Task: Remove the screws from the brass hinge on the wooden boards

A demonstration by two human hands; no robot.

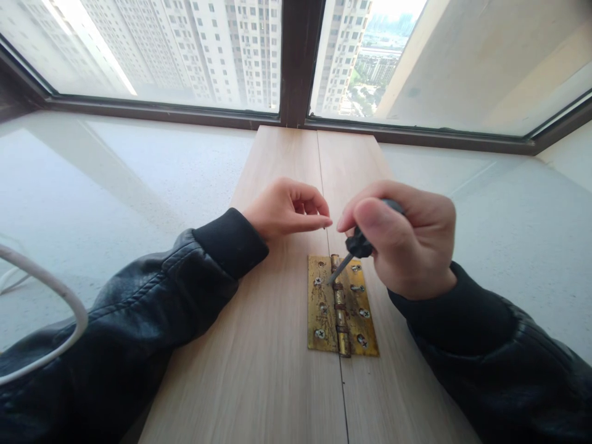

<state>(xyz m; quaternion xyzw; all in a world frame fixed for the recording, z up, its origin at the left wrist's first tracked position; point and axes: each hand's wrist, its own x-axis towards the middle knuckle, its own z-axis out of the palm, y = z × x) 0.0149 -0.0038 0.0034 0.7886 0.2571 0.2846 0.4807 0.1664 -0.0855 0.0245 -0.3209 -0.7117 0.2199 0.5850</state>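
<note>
My right hand is wrapped round the black handle of a screwdriver. Its metal shaft slants down to the left, and the tip is over the brass hinge near the knuckle. The worn, stained hinge lies flat across the seam between two light wooden boards. Several cross-head screws sit in its two leaves, some standing proud. Just above the hinge, my left hand has thumb and forefinger pinched together; a tiny dark speck shows at the fingertips, too small to name.
The boards rest on a pale speckled sill and reach to the dark window frame. A white cable loops at the left, in front of my left sleeve. Tall buildings stand outside the glass.
</note>
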